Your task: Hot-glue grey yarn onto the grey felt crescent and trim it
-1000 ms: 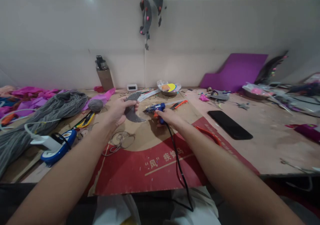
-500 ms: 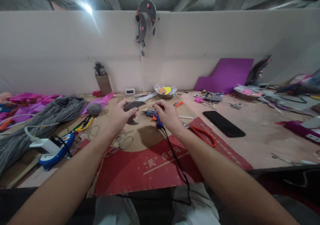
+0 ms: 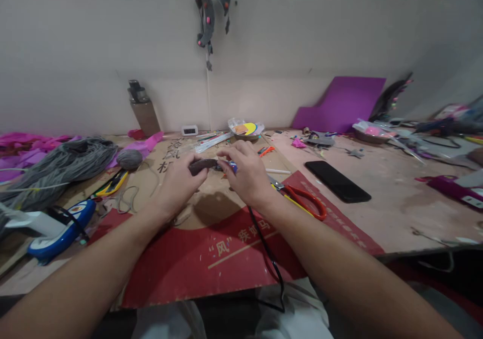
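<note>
My left hand [image 3: 177, 183] is closed on a dark grey felt crescent [image 3: 201, 165], pinched between thumb and fingers and tilted nearly edge-on. My right hand [image 3: 247, 173] is at the crescent's right end, thumb and index finger curled toward each other; what they hold, if anything, is hidden. Between and behind these fingers shows part of a blue tool that looks like a glue gun [image 3: 233, 167], its black cord [image 3: 264, 238] running down from under my hand. Beneath lies a cardboard sheet [image 3: 169, 273] with a red printed part.
Red-handled scissors [image 3: 307, 203] and a black phone [image 3: 337, 180] lie right. Left are grey yarn [image 3: 75, 163], a yarn ball [image 3: 129, 158], a yellow cutter [image 3: 113, 184] and a blue power strip [image 3: 62, 233]. A bowl [image 3: 247, 137] stands behind; a crescent ornament [image 3: 207, 19] hangs on the wall.
The crescent has turned from face-on to nearly edge-on. My two hands have come closer together, my right hand now covering more of the blue tool. The view has tipped downward.
</note>
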Action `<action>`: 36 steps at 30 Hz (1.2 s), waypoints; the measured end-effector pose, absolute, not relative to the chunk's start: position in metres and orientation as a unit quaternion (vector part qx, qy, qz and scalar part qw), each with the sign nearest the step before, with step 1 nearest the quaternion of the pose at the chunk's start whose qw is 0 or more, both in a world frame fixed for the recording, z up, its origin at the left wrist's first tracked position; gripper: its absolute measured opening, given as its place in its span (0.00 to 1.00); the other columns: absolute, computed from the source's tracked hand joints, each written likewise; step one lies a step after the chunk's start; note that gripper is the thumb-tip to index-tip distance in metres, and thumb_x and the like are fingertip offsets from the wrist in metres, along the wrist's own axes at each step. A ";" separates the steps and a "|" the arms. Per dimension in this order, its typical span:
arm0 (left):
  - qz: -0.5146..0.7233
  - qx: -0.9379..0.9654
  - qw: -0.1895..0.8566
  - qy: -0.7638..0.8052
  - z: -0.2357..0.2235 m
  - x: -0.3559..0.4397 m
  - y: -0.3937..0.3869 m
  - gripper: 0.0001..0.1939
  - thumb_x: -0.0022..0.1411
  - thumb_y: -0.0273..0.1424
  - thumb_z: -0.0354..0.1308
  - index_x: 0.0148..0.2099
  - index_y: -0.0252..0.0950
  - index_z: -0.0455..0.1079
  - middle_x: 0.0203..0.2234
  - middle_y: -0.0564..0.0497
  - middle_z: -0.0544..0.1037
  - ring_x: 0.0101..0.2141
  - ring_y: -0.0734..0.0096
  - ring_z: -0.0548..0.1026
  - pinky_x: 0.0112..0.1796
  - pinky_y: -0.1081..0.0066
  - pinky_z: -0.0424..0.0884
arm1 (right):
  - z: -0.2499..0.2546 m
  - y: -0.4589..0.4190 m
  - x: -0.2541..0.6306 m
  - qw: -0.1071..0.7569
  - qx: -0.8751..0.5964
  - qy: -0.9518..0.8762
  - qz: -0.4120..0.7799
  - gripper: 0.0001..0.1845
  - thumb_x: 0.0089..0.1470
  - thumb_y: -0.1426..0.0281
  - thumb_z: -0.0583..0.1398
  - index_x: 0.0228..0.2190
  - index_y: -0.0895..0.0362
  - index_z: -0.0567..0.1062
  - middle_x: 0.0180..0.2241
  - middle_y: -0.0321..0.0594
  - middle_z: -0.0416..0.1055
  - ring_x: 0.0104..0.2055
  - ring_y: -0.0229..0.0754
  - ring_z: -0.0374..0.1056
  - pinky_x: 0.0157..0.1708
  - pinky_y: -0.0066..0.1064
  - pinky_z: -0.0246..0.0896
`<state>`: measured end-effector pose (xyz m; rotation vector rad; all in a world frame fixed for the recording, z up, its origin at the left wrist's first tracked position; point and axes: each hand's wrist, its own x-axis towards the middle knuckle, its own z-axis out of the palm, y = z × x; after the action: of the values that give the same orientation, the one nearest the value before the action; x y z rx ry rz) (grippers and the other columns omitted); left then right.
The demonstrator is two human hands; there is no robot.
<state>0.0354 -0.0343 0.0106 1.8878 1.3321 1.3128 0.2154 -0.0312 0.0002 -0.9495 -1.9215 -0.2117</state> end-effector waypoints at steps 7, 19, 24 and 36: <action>0.464 0.730 0.167 0.472 0.012 0.040 -0.038 0.10 0.49 0.21 0.65 0.34 0.39 0.77 0.28 0.51 0.75 0.31 0.68 0.69 0.35 0.72 0.64 | 0.001 -0.031 0.214 0.430 -0.409 -0.800 -0.092 0.06 0.61 0.71 0.58 0.35 0.55 0.76 0.36 0.44 0.72 0.42 0.48 0.63 0.43 0.38 0.57; 0.471 0.620 0.390 0.492 0.012 0.033 -0.028 0.09 0.51 0.28 0.66 0.36 0.36 0.72 0.19 0.51 0.75 0.19 0.72 0.71 0.19 0.75 0.64 | 0.010 -0.031 0.223 0.484 -0.432 -0.760 -0.046 0.11 0.64 0.70 0.52 0.35 0.56 0.74 0.37 0.45 0.73 0.41 0.46 0.65 0.43 0.36 0.59; 0.583 0.503 0.451 0.452 0.022 0.017 -0.011 0.09 0.50 0.26 0.64 0.34 0.35 0.68 0.26 0.50 0.77 0.20 0.75 0.72 0.22 0.73 0.71 | 0.006 -0.025 0.237 0.289 -0.603 -0.742 0.045 0.15 0.62 0.60 0.55 0.33 0.57 0.75 0.30 0.47 0.74 0.34 0.47 0.69 0.36 0.35 0.59; 0.598 0.475 0.484 0.428 0.017 0.006 0.004 0.08 0.46 0.24 0.60 0.32 0.33 0.67 0.22 0.51 0.75 0.18 0.77 0.70 0.20 0.75 0.69 | 0.011 -0.029 0.266 0.213 -0.690 -0.691 0.023 0.17 0.64 0.62 0.51 0.40 0.58 0.75 0.37 0.51 0.78 0.38 0.49 0.73 0.35 0.34 0.59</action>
<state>0.0056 0.0037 0.0172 1.1572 1.0424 1.4556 0.2659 -0.0291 0.0112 -1.9165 -1.9196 0.0650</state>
